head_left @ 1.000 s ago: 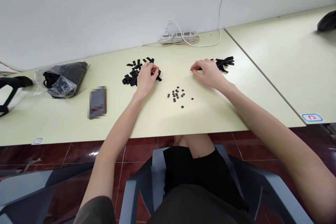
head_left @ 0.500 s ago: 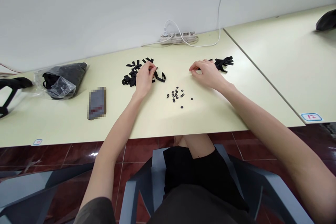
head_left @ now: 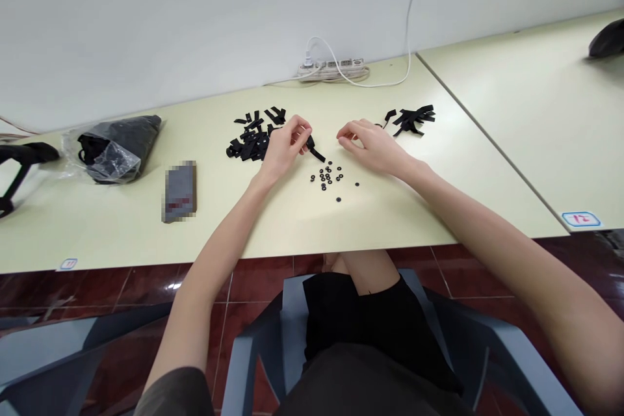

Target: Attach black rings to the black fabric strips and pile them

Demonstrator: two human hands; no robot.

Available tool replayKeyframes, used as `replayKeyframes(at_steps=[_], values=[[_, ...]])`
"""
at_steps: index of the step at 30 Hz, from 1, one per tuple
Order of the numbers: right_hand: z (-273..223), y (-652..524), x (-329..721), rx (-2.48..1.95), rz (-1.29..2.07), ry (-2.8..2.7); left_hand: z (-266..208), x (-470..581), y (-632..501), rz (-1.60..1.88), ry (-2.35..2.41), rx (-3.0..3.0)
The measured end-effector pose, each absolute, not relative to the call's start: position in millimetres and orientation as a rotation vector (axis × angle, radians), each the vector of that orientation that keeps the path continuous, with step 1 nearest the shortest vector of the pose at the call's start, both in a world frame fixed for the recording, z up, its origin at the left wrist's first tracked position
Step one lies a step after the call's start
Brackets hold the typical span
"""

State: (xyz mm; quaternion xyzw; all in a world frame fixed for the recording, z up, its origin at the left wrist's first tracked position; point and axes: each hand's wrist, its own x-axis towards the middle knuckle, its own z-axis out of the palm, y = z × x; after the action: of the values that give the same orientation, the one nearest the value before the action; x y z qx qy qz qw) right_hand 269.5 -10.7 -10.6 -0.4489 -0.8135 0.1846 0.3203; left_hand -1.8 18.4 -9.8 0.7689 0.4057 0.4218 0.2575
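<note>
Left hand: one, pinching a black strip. Right hand: one, apart from it, fingers curled; cannot tell whether holding anything. Small black rings: loose, between hands, nearer the body. Strip pile: left of left hand.

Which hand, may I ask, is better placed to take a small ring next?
Probably the right hand: near the small rings with nothing visibly held, while the left hand holds a black strip.

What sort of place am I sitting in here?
Likely a shared workroom, though it could be a classroom: adjoining tables carry edge labels, a power strip lies by the wall, and small black strips lie in piles.
</note>
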Motion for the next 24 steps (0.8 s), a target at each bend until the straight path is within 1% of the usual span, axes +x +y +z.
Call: replayKeyframes(at_steps=[5,10,24], values=[[-8,-22,257,-1.123,0.566,-2.223,-3,9,4,1.06,0.967,2.104],[-11,-22,253,-1.123,0.577,-2.22,-2,12,3,1.023,0.961,2.093],[-12,-24,250,-1.107,0.587,-2.206,-1,13,0,1.033,0.896,2.004]])
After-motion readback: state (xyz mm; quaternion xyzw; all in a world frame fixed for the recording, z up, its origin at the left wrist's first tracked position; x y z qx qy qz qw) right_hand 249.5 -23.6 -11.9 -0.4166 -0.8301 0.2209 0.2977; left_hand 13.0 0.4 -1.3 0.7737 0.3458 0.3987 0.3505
